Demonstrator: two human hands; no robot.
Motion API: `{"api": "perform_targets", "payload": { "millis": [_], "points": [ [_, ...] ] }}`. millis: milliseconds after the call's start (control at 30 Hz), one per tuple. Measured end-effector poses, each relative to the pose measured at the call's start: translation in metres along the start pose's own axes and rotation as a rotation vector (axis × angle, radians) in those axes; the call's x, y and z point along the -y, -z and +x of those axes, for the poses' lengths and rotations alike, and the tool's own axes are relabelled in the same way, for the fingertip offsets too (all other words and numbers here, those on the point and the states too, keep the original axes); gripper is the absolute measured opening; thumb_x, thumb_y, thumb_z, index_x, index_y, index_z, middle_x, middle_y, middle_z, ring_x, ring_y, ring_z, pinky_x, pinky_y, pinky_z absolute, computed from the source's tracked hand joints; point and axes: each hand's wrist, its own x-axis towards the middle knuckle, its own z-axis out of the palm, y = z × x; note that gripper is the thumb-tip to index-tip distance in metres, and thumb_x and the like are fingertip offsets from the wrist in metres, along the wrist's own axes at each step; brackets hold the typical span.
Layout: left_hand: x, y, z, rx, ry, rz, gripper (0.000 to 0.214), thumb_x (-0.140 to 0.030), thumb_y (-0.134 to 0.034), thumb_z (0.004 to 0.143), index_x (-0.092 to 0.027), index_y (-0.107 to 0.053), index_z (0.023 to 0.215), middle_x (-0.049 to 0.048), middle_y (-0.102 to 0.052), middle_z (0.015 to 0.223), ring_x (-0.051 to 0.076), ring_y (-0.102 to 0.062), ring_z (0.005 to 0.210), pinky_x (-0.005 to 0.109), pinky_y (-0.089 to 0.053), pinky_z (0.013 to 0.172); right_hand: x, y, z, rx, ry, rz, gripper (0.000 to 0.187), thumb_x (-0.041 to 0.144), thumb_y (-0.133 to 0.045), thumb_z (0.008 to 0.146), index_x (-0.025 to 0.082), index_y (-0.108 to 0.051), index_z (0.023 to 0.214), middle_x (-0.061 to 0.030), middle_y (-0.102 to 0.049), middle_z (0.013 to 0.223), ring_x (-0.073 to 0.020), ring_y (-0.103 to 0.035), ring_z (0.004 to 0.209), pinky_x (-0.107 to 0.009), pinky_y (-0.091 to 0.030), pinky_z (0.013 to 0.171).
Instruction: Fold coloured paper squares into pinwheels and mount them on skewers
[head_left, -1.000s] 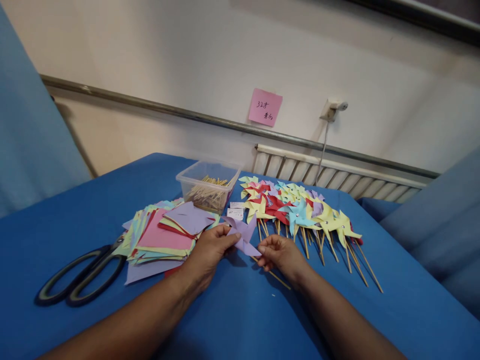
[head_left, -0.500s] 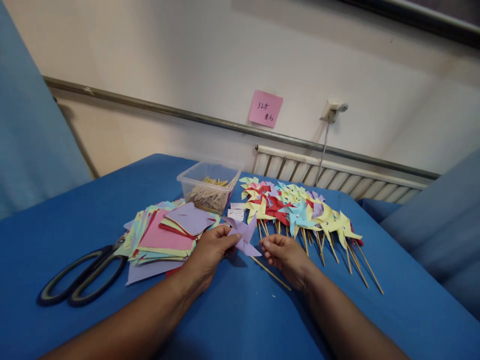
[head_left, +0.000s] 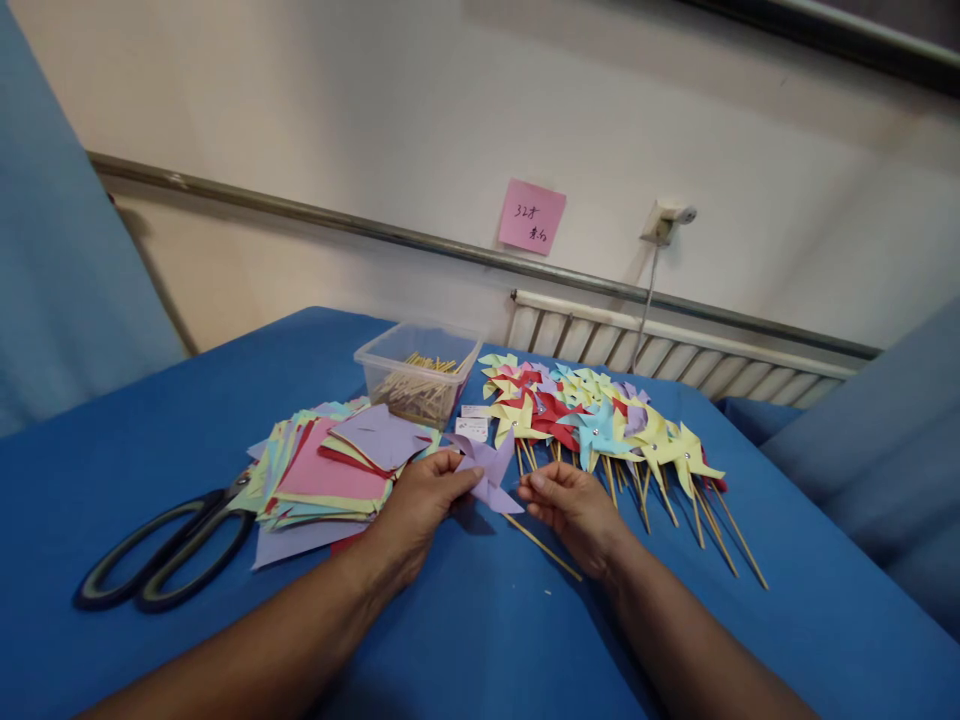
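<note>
My left hand (head_left: 435, 495) pinches a folded purple paper pinwheel (head_left: 489, 470) between thumb and fingers. Just right of it, my right hand (head_left: 566, 505) has its thumb and index fingertips pressed together; whether a small thing sits between them cannot be made out. Below the pinwheel a thin wooden stick (head_left: 544, 548) slants down to the right between the hands. Its upper end is hidden by the paper, so I cannot tell if they are joined. To the left of my left hand lies a stack of coloured paper squares (head_left: 337, 470).
Large black-handled scissors (head_left: 169, 555) lie at the left, blades under the paper. Behind the stack stands a clear plastic box (head_left: 375, 375) of sticks, with small white cards (head_left: 471, 430) beside it. Several finished pinwheels (head_left: 600, 430) are heaped at the right on the blue tablecloth (head_left: 480, 640).
My right hand has shifted very slightly, its fingertips still close to the pinwheel's right blade. The left hand and the purple pinwheel stay in place.
</note>
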Motion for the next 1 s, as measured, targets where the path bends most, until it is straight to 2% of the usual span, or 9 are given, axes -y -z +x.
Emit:
{"api": "perform_targets", "payload": {
  "millis": [67,167,300,467,633,833,1000],
  "points": [
    [0.001,0.000,0.000,-0.004,-0.002,-0.003,0.019,-0.031,-0.068,0.067,-0.016,-0.056,0.066,-0.0029,-0.054,0.060,0.012,-0.049,0.056,0.024,-0.039,0.056,0.000,0.001,0.001,-0.016,0.006,-0.004,0.031,0.032,-0.083,0.059,0.013,-0.062,0.073,-0.0044,-0.070,0.078,-0.0122,-0.065,0.071,-0.020,-0.051,0.062],
    [0.003,-0.001,0.001,-0.008,0.002,-0.007,0.018,-0.031,-0.068,0.067,-0.016,-0.057,0.067,-0.0027,-0.054,0.060,0.012,-0.050,0.056,0.024,-0.039,0.056,-0.004,0.002,0.004,-0.054,0.047,-0.128,0.031,0.036,-0.079,0.062,0.015,-0.059,0.073,-0.0031,-0.069,0.075,-0.0119,-0.065,0.068,-0.023,-0.051,0.063],
    [0.004,0.000,0.003,-0.035,0.007,-0.026,0.019,-0.030,-0.069,0.066,-0.016,-0.057,0.065,-0.0028,-0.055,0.059,0.011,-0.051,0.056,0.023,-0.040,0.055,-0.012,0.001,0.009,-0.098,0.135,-0.310,0.028,0.035,-0.076,0.061,0.016,-0.057,0.068,0.0013,-0.063,0.059,-0.0099,-0.057,0.053,-0.022,-0.045,0.054],
    [0.002,0.003,0.006,-0.089,-0.032,-0.083,0.017,-0.028,-0.072,0.066,-0.016,-0.061,0.069,-0.0034,-0.057,0.060,0.009,-0.050,0.054,0.021,-0.040,0.054,-0.019,-0.002,0.008,-0.082,0.198,-0.426,0.017,0.027,-0.070,0.064,0.018,-0.057,0.067,0.0048,-0.057,0.053,-0.0094,-0.049,0.048,-0.020,-0.036,0.047],
    [-0.010,0.010,0.008,-0.109,-0.079,-0.198,0.016,-0.025,-0.073,0.065,-0.015,-0.060,0.066,-0.0027,-0.057,0.060,0.009,-0.052,0.056,0.020,-0.043,0.056,-0.023,-0.003,0.003,-0.039,0.252,-0.682,0.010,0.026,-0.061,0.072,0.018,-0.055,0.070,0.0065,-0.050,0.053,-0.0085,-0.042,0.046,-0.019,-0.029,0.044],
    [-0.038,0.021,0.007,-0.156,-0.165,-0.397,0.014,-0.016,-0.074,0.063,-0.016,-0.061,0.068,-0.0030,-0.058,0.063,0.009,-0.055,0.059,0.020,-0.047,0.057,-0.020,-0.008,-0.005,0.005,0.406,-0.982,0.007,0.019,-0.054,0.079,0.019,-0.058,0.074,0.0030,-0.055,0.064,-0.0105,-0.050,0.057,-0.020,-0.036,0.053],
    [-0.043,0.027,0.011,-0.235,-0.188,-0.446,0.017,-0.012,-0.075,0.058,-0.016,-0.060,0.065,-0.0041,-0.057,0.064,0.009,-0.055,0.060,0.019,-0.047,0.056,-0.017,-0.016,-0.016,0.115,0.541,-1.185,0.010,0.013,-0.052,0.082,0.019,-0.061,0.082,0.0000,-0.061,0.078,-0.0122,-0.057,0.072,-0.022,-0.041,0.066]
  ]
}}
